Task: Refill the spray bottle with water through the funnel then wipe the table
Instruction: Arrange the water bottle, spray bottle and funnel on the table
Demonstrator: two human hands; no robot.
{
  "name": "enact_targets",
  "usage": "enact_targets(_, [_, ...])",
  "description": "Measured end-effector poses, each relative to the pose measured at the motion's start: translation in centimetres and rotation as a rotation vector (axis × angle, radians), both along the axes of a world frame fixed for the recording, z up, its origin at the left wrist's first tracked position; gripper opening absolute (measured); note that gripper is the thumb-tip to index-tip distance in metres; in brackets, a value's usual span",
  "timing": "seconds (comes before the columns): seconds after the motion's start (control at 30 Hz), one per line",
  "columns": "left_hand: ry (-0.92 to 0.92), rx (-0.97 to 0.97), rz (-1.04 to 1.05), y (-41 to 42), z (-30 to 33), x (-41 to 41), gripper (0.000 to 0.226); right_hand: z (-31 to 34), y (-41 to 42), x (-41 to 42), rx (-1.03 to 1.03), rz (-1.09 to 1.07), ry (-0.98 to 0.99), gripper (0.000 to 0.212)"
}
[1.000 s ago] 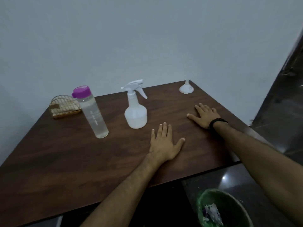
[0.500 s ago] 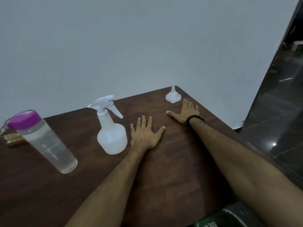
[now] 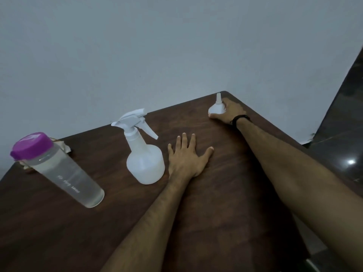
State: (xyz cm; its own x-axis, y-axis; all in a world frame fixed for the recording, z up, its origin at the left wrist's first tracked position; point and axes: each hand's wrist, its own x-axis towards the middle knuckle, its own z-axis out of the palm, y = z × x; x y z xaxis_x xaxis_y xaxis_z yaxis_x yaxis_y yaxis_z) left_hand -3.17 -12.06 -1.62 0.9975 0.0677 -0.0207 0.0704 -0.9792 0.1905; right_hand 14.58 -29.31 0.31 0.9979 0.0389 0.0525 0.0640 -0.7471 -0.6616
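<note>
A white spray bottle (image 3: 145, 157) with its trigger head on stands mid-table on the dark wooden table (image 3: 225, 203). Just right of it my left hand (image 3: 187, 158) lies flat, fingers spread, palm down on the wood. At the far right corner a small white funnel (image 3: 216, 107) sits upside down, spout up. My right hand (image 3: 231, 111) curls round the funnel's wide rim, thumb in front and fingers behind it. A clear water bottle (image 3: 59, 169) with a purple cap stands at the left.
Behind the water bottle a wire holder (image 3: 62, 146) with pale cloth or paper is mostly hidden. A plain wall runs along the table's far edge. The table's right edge drops to a dark glossy floor (image 3: 339, 154).
My right hand slid forward to the far corner and closed round the funnel. My left hand stays flat beside the spray bottle. My head has moved closer over the table.
</note>
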Motion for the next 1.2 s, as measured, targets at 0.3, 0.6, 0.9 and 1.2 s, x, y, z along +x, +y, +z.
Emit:
enact_targets(0.3, [-0.034,0.004,-0.015,-0.5,0.6,-2.8,0.082,-0.4,2.0,-11.0,-0.015,0.132,-0.054,0.075])
enact_targets(0.6, [-0.08,-0.065,-0.141,1.1,0.2,-12.3,0.077,-0.7,2.3,-19.4,-0.044,0.141,-0.053,0.078])
enact_targets(0.9, [-0.133,-0.158,-0.164,8.8,0.4,-19.0,0.07,-0.7,3.0,-23.7,0.049,0.052,-0.104,0.109])
enact_targets(1.2, [-0.582,-0.518,0.227,13.7,1.3,-21.2,0.015,-0.2,9.6,-28.5,0.158,0.125,-0.736,0.03])
